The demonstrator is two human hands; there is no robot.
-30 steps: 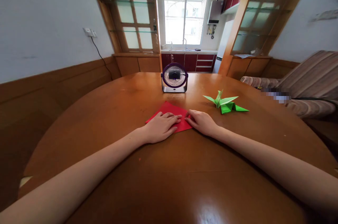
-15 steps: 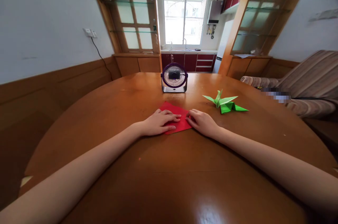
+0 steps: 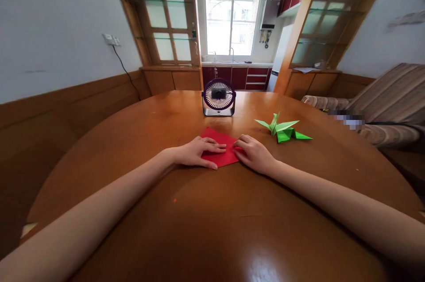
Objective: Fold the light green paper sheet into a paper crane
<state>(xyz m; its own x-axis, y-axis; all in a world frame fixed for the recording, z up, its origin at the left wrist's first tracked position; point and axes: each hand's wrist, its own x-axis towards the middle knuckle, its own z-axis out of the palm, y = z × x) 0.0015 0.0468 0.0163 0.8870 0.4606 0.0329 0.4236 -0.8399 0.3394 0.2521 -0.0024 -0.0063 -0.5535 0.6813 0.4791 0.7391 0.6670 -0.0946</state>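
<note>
Red paper [image 3: 226, 157] flat on wooden table [image 3: 212, 229], left hand [image 3: 196, 151] – fingers spread, laid over its left part, right hand [image 3: 255, 153] – fingers curled at its right edge, pinching or merely touching, cannot tell, green paper bird [image 3: 284, 135] rightward, fan [image 3: 218, 95] beyond.

sheet [image 3: 227, 157] is lying on table [image 3: 199, 229] | left hand [image 3: 194, 152] is resting on its left side, right hand [image 3: 255, 153] on its right | fan [image 3: 218, 94] is standing behind sheet | paper bird [image 3: 284, 130] is sitting right of both
</note>
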